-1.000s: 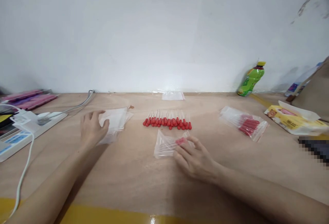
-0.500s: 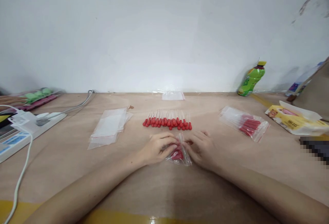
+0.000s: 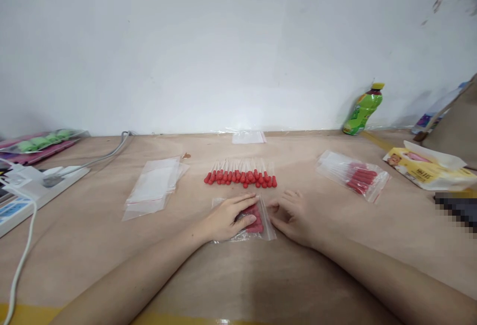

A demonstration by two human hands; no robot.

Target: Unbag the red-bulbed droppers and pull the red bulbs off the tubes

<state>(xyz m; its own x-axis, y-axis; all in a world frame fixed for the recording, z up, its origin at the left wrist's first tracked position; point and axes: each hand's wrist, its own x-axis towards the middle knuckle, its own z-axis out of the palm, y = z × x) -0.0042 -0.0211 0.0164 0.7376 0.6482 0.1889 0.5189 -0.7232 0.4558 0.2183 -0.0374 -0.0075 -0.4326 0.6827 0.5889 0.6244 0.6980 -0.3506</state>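
A clear zip bag (image 3: 269, 223) with red-bulbed droppers (image 3: 256, 221) in it lies flat on the table in front of me. My left hand (image 3: 233, 217) rests on this bag, fingers stretched out and thumb apart, covering part of its contents. Just right of the bag's zip edge is my right hand (image 3: 292, 218), its fingers loosely curved and apart from the thumb, with nothing visible between them. Whether its fingertips touch the bag I cannot tell. Beyond both hands lies a row of loose droppers (image 3: 240, 177), red bulbs toward me and clear tubes pointing away.
Flat zip bags (image 3: 151, 186) are stacked at the left, and a filled bag of droppers (image 3: 354, 176) lies at the right. A power strip (image 3: 35, 196) with cables is far left. A green bottle (image 3: 363, 111) and a tissue pack (image 3: 425, 166) stand at the right.
My left hand has flattened out over the bag, which now lies spread and shows more of its edge. My right hand has come slightly away from the bag's edge.
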